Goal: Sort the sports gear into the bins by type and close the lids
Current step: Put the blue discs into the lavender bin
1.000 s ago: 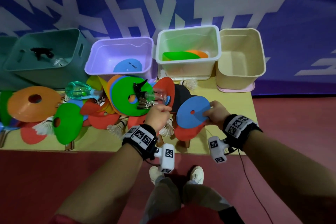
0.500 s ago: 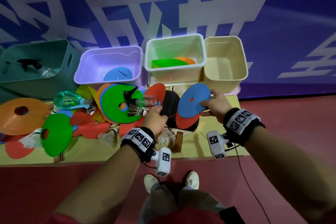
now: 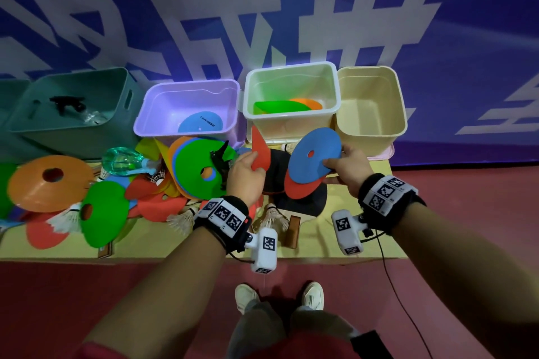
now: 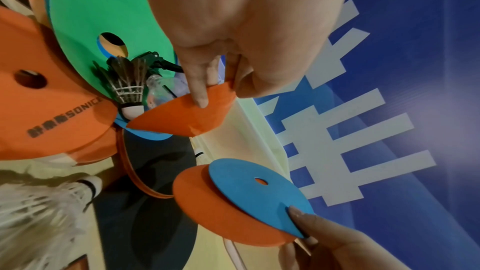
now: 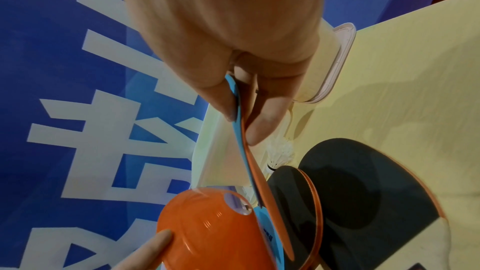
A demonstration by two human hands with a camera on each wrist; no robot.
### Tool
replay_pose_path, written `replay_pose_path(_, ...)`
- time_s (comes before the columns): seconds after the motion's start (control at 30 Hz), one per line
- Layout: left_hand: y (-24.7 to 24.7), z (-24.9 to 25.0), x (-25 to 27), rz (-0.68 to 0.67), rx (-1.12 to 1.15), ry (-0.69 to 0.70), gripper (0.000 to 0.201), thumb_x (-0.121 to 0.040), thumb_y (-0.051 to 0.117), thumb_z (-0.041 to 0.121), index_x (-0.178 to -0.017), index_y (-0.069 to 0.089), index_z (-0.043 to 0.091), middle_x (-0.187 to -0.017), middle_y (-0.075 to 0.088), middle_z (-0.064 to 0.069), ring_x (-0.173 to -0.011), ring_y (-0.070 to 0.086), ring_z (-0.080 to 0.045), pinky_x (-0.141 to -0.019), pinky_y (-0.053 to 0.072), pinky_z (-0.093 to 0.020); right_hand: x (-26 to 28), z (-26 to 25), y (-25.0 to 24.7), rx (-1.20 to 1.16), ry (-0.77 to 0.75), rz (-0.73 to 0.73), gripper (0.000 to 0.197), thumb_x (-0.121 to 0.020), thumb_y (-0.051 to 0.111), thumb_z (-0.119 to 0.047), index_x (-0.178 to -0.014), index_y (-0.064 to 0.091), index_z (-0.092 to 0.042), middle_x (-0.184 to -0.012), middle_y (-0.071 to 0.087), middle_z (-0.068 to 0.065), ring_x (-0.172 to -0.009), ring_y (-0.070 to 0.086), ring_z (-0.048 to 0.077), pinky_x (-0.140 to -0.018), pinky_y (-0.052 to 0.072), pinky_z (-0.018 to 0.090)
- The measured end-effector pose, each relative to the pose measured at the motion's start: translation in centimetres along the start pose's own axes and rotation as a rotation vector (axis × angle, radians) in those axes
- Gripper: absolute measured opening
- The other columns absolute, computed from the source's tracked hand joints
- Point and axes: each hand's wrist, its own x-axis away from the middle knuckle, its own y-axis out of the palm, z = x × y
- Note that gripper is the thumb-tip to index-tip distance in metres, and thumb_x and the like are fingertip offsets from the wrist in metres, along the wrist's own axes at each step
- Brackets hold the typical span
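My right hand [image 3: 332,162] pinches two stacked flat discs by their edge, a blue disc [image 3: 315,154] on top and a red disc [image 3: 300,191] beneath. They hang just in front of the white bin [image 3: 291,118], which holds a green and an orange disc. In the right wrist view my thumb and fingers [image 5: 241,122] clamp both edges. My left hand [image 3: 253,159] pinches the rim of another red disc [image 3: 259,148], tilted up on edge beside the pile; the left wrist view shows this red disc [image 4: 182,118] between thumb and forefinger.
Four open bins line the wall: teal bin [image 3: 67,131], purple bin [image 3: 145,128], the white one, beige bin [image 3: 370,134]. The yellow table [image 3: 350,242] carries black paddles [image 3: 277,175], shuttlecocks [image 3: 271,218], a spray bottle [image 3: 122,157], an orange cone [image 3: 46,183] and green discs [image 3: 195,169].
My right hand has raised the blue and red discs up and back toward the white bin. My left hand took hold of a red disc in the pile and tipped it upright.
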Motion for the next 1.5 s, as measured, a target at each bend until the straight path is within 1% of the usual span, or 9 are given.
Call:
replay_pose_path(0.17,-0.7,0.9,-0.2,0.03,0.13,-0.005,0.053,-0.084,0.052,0.007,-0.137,0.055,0.012,-0.146,0.048,-0.006,-0.13,0.05,-0.025,-0.11,0.04,-0.044,0.1,-0.7,0.5,0.001,-0.016,-0.017,0.038,-0.089,0.06,0.003,-0.123,0.053,-0.011,-0.113,0.064,0.012,-0.089,0.069,0.03,-0.054,0.06,0.035)
replay_pose_path(0.3,-1.1,1.1,-0.5,0.07,0.217,-0.021,0.062,-0.069,0.047,0.024,-0.13,0.06,0.022,-0.124,0.064,-0.015,-0.107,0.063,-0.038,-0.093,0.051,-0.059,0.4,-1.6,0.4,0.0,-0.035,-0.02,0.036,-0.089,0.06,0.004,-0.123,0.053,-0.007,-0.113,0.065,0.014,-0.086,0.07,0.029,-0.055,0.06,0.036)
replay_pose_path(0.4,-2.1,2.4,-0.2,0.125,0.216,0.009,0.053,-0.07,0.049,0.021,-0.12,0.068,0.021,-0.11,0.068,-0.005,-0.091,0.07,-0.025,-0.086,0.057,-0.048,1.0,-2.8,0.2,0.004,-0.063,-0.015,0.041,-0.089,0.059,0.005,-0.129,0.05,-0.005,-0.108,0.064,0.013,-0.079,0.069,0.026,-0.051,0.059,0.033)
replay_pose_path(0.57,-4.1,5.1,-1.1,0.223,0.216,0.084,0.025,-0.068,0.061,0.031,-0.089,0.075,0.028,-0.088,0.07,0.003,-0.077,0.071,-0.024,-0.076,0.06,-0.045,2.4,-6.5,-0.8,0.014,-0.171,0.042,0.062,-0.088,0.057,0.007,-0.142,0.035,-0.014,-0.106,0.062,0.021,-0.066,0.067,0.03,-0.045,0.056,0.034)
replay_pose_path(0.67,-5.8,7.9,-1.6,0.286,0.164,0.163,0.015,-0.074,0.068,0.022,-0.068,0.069,0.036,-0.079,0.072,0.006,-0.07,0.07,-0.024,-0.072,0.06,-0.042,3.1,-9.0,-1.4,0.004,-0.255,0.056,0.07,-0.088,0.056,0.007,-0.146,0.029,-0.021,-0.111,0.061,0.025,-0.071,0.066,0.03,-0.044,0.053,0.031)
replay_pose_path(0.87,-7.3,11.9,-3.3,0.351,0.051,0.333,0.02,-0.081,0.064,0.008,-0.082,0.068,0.027,-0.083,0.067,0.007,-0.075,0.062,-0.018,-0.072,0.049,-0.027,3.6,-12.5,-2.1,-0.004,-0.357,0.097,0.062,-0.089,0.054,0.006,-0.144,0.037,-0.02,-0.112,0.062,0.018,-0.082,0.07,0.034,-0.058,0.06,0.041)
replay_pose_path(1.03,-6.4,12.3,-7.0,0.249,0.066,0.404,0.027,-0.084,0.061,0.001,-0.102,0.062,0.021,-0.084,0.064,0.007,-0.078,0.062,-0.018,-0.073,0.052,-0.031,2.9,-13.1,-2.1,-0.072,-0.351,0.18,0.056,-0.089,0.05,0.011,-0.136,0.046,-0.017,-0.114,0.06,0.013,-0.085,0.067,0.026,-0.052,0.058,0.032)
replay_pose_path(1.33,-3.3,10.4,-15.0,0.034,-0.102,0.466,0.018,-0.084,0.06,0.0,-0.088,0.073,0.011,-0.095,0.071,-0.004,-0.088,0.063,-0.021,-0.078,0.043,-0.023,0.4,-13.0,-1.9,-0.115,-0.285,0.351,0.053,-0.09,0.051,0.007,-0.137,0.048,-0.017,-0.1,0.063,0.001,-0.083,0.069,0.02,-0.063,0.061,0.038)
replay_pose_path(1.5,-1.2,7.8,-17.8,-0.09,-0.212,0.425,0.017,-0.083,0.062,0.001,-0.082,0.073,0.013,-0.093,0.071,-0.006,-0.089,0.065,-0.025,-0.084,0.052,-0.033,-1.5,-12.1,-1.2,-0.118,-0.224,0.384,0.054,-0.092,0.052,0.003,-0.142,0.044,-0.016,-0.101,0.064,0.003,-0.085,0.069,0.023,-0.062,0.059,0.038)
